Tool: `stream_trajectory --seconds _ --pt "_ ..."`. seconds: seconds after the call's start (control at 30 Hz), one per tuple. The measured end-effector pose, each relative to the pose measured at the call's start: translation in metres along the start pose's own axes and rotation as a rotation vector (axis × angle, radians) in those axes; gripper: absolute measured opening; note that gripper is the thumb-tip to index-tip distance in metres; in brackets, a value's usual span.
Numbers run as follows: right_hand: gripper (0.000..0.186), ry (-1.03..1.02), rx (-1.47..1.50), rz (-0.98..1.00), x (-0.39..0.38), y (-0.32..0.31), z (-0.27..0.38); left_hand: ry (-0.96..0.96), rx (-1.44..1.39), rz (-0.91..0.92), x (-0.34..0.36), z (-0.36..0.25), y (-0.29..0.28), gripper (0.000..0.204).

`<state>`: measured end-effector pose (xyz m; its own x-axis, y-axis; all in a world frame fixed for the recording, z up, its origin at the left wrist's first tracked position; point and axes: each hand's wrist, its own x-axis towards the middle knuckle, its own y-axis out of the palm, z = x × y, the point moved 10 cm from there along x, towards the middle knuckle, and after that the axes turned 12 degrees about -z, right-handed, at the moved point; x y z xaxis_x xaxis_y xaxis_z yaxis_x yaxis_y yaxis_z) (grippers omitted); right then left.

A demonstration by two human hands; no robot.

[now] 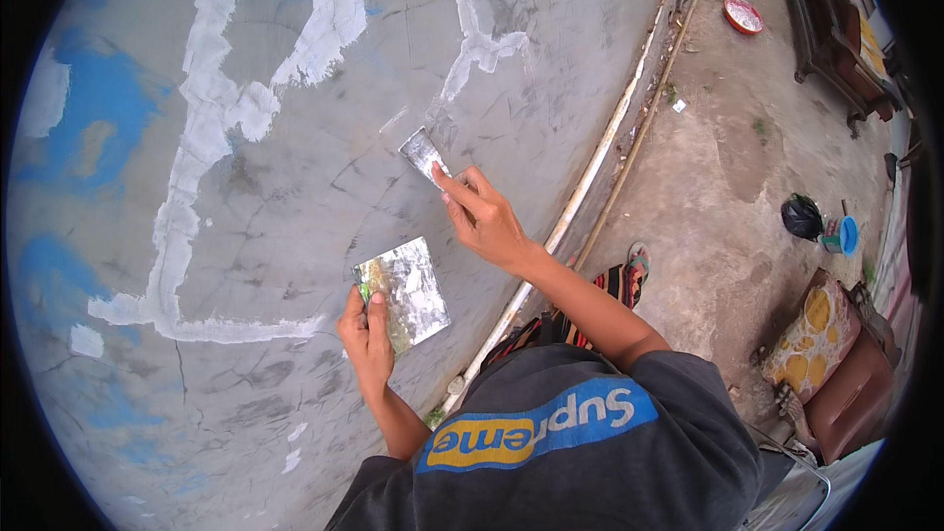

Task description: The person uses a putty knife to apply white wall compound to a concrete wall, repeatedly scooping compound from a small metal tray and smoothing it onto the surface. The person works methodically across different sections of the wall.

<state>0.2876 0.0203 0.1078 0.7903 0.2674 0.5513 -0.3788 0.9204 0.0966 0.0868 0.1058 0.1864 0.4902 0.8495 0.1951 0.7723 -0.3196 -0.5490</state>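
My right hand (487, 221) grips a putty knife (421, 147) with a wide flat blade smeared white. Its blade lies at the grey wall (295, 177), beside a faint, thin white smear; whether it touches cannot be told. Lower and to the left, my left hand (369, 339) pinches the edge of a square metal plate (415, 293), thumb on top. White and greenish-yellow residue coats that plate. Thick white putty strips (179, 206) run along cracks at the left, and a branching putty strip (467, 20) lies above the knife.
A white pipe (602, 167) and a thin pole (657, 88) run along the wall's base. On the dirt ground are a red basin (742, 16) with white contents, a black bag (801, 216), a blue bucket (842, 236), wooden furniture (826, 20) and a patterned cushion (808, 334).
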Motion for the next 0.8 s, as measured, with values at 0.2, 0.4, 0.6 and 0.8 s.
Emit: stream_trajectory --seconds 0.2,0.4,0.6,0.8 --pt "0.055 -0.107 -0.035 -0.065 0.029 -0.019 0.03 0.013 -0.01 -0.013 0.001 -0.001 0.001 0.021" --pt "0.056 -0.083 -0.034 -0.041 0.014 0.004 -0.007 0.018 -0.007 -0.022 -0.001 -0.002 -0.002 0.022" --pt "0.056 -0.075 -0.003 -0.053 0.024 -0.005 0.009 -0.008 0.038 -0.021 -0.002 0.009 -0.007 0.023" --pt "0.055 -0.107 0.086 -0.126 0.016 0.026 0.009 -0.008 -0.001 -0.022 -0.001 0.005 -0.002 0.023"
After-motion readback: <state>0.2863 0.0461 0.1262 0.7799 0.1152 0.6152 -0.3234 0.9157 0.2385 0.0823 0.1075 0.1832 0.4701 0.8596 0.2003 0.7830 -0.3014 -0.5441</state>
